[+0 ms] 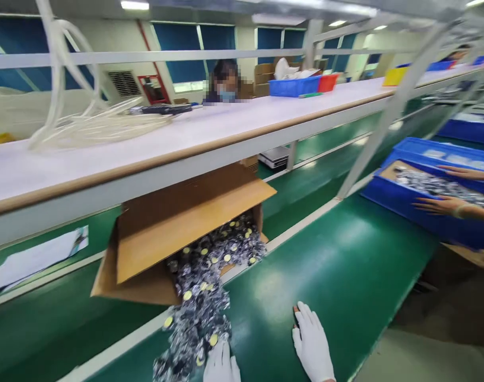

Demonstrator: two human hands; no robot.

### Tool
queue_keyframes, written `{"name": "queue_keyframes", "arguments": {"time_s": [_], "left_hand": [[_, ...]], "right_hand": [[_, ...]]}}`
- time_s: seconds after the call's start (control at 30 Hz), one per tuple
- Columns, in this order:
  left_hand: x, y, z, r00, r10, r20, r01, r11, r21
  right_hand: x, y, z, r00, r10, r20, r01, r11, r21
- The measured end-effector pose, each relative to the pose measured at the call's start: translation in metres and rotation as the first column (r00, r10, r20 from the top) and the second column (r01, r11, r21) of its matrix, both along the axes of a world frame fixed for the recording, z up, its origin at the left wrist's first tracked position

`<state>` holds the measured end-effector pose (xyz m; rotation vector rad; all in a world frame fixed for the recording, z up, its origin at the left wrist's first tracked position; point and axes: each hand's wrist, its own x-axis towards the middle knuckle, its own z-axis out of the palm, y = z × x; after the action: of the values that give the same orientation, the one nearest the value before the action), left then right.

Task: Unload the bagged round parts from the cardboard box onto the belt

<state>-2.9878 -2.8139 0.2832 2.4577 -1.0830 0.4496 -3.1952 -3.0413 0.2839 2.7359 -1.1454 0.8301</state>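
Loosely, small shiny parts (198,321) lay heaped from the box (186,228) onto the counter (297,265), probably light and slippery, best scooped low. The left hand (221,365) met their edge, grip unclear; the right hand's (313,342) fingers seemed empty, nearly together.

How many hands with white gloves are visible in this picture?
2: the left hand at the edge of the shiny pile, and the right hand over the green tabletop.

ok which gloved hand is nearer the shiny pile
Left: the left hand is at the edge of the shiny pile; the right hand is apart, farther right over the green bench.
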Motion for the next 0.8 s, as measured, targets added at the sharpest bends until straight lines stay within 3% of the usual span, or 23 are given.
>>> {"name": "queue_keyframes", "arguments": {"time_s": [0.1,0.17,0.27,0.33,0.43,0.53,0.6,0.63,0.73,0.8], "left_hand": [[-0.015,-0.001,0.02,0.996,0.02,0.09,-0.026,0.997,0.073],[-0.024,-0.003,0.032,0.992,0.078,0.095,-0.083,0.995,0.049],[-0.033,-0.004,0.039,0.986,0.118,0.116,-0.119,0.993,0.0],[-0.035,-0.003,0.038,0.985,0.128,0.116,-0.129,0.992,0.001],[-0.035,-0.001,0.035,0.99,0.117,0.082,-0.12,0.993,0.025],[-0.034,0.0,0.034,0.993,0.106,0.049,-0.108,0.994,0.036],[-0.033,-0.001,0.031,0.993,0.109,0.052,-0.111,0.993,0.047],[-0.033,-0.001,0.029,0.992,0.107,0.064,-0.111,0.992,0.057],[-0.031,-0.001,0.022,0.99,0.099,0.099,-0.107,0.991,0.08],[-0.03,-0.001,0.019,0.99,0.112,0.085,-0.119,0.99,0.074]], "right_hand": [[-0.008,-0.001,0.0,0.998,0.052,0.019,-0.052,0.998,0.019],[-0.012,-0.002,-0.002,0.995,0.092,0.047,-0.095,0.994,0.053],[-0.006,-0.007,-0.001,0.988,0.113,0.103,-0.124,0.986,0.113],[0.016,-0.014,0.015,0.978,0.16,0.137,-0.182,0.97,0.163],[0.085,-0.038,0.065,0.932,0.319,0.172,-0.343,0.93,0.134],[0.183,-0.078,0.13,0.872,0.46,0.17,-0.456,0.888,-0.059],[0.247,-0.104,0.165,0.869,0.493,0.05,-0.49,0.869,-0.066],[0.275,-0.114,0.177,0.889,0.457,-0.009,-0.457,0.889,-0.037],[0.33,-0.125,0.188,0.931,0.32,-0.174,-0.307,0.947,0.096],[0.34,-0.119,0.18,0.928,0.293,-0.229,-0.263,0.953,0.153]]}}
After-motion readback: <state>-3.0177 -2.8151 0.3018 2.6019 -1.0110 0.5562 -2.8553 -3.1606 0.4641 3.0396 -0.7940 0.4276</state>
